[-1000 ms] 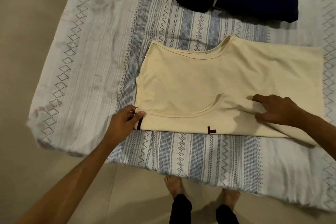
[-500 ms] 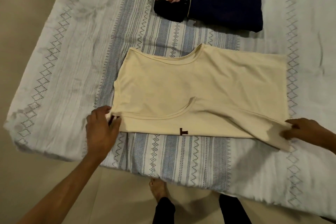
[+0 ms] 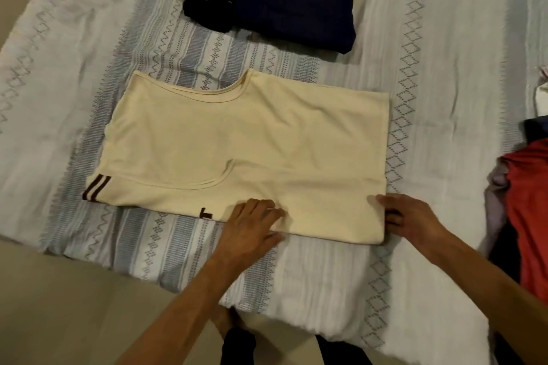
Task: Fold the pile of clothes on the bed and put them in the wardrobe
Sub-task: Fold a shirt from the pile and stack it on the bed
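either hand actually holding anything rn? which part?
The right hand pinches the cream shirt at its near right corner. The left hand lies flat on the shirt's near edge, pressing, not gripping.

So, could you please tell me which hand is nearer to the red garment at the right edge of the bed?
Right. The right hand rests at the cream shirt's near right corner, closest to the red garment. The left hand presses the shirt's near edge further left.
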### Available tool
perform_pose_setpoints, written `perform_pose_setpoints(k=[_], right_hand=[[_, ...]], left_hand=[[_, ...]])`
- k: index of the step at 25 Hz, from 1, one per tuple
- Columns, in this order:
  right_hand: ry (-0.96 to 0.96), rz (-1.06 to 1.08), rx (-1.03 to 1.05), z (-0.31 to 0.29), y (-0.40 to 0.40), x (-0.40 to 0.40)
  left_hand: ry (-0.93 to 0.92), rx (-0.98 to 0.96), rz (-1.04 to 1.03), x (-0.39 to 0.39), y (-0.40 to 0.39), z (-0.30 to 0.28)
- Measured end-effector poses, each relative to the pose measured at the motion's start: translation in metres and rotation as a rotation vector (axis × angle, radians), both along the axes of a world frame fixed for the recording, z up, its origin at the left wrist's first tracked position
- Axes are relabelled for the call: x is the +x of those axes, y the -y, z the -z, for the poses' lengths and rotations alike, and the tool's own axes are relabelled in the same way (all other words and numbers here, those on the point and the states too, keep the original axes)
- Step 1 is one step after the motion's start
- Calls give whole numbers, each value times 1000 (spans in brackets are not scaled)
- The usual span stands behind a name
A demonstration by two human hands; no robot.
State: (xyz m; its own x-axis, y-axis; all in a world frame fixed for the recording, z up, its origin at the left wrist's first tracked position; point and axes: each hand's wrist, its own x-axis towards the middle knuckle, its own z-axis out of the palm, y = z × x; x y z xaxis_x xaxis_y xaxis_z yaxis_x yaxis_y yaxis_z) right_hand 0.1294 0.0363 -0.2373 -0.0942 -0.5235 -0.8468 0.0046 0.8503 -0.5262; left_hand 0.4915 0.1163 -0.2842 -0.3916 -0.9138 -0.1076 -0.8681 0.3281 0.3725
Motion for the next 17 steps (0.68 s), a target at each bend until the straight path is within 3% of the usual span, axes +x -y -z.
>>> perform_pose_setpoints(k=[4, 7, 11, 17], right_hand=[[-88, -34, -175, 8, -6, 6], [-74, -30, -134, 18, -22, 10], [-95, -248, -201, 14, -57, 19], [-250, -174, -209, 9, -56, 28]], left_hand=[[88, -72, 100, -22, -2, 5], [122, -74, 129, -21, -6, 5], [174, -25, 169, -10, -10, 3], [123, 114, 177, 1, -9, -6]])
